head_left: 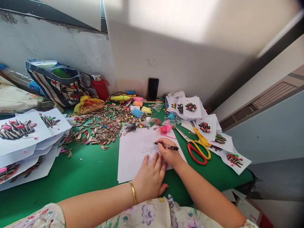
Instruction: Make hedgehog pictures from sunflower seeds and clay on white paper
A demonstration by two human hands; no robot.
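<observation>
The white paper (128,166) lies on the green tabletop (78,180), its lower edge showing more than one sheet. On it is one small line drawing (148,146): a rounded, hedgehog-like outline, pointed at the left, the body filled with short marks, stubby legs below. One slim, dark pen (169,146) slants over the paper, its tip at the drawing's right edge; whether it touches cannot be told. The right hand (170,155) has its grip pinched around the pen. The left hand (152,174) rests on the paper's lower part, holding nothing, fingers apart and palm down.

Right of the paper are one pair of scissors (193,144), with one red and one yellow loop, and one yellow cutter (200,136). Beyond the paper stand one phone (152,89) and, farther left, one red bottle (100,88) and one striped bag (64,84). Sunflower seeds (104,126), too many to count, spread left of and beyond the paper. Seed-covered cards form two groups, the left cards (45,139) and the right cards (224,142), overlapping too much for a sure count.
</observation>
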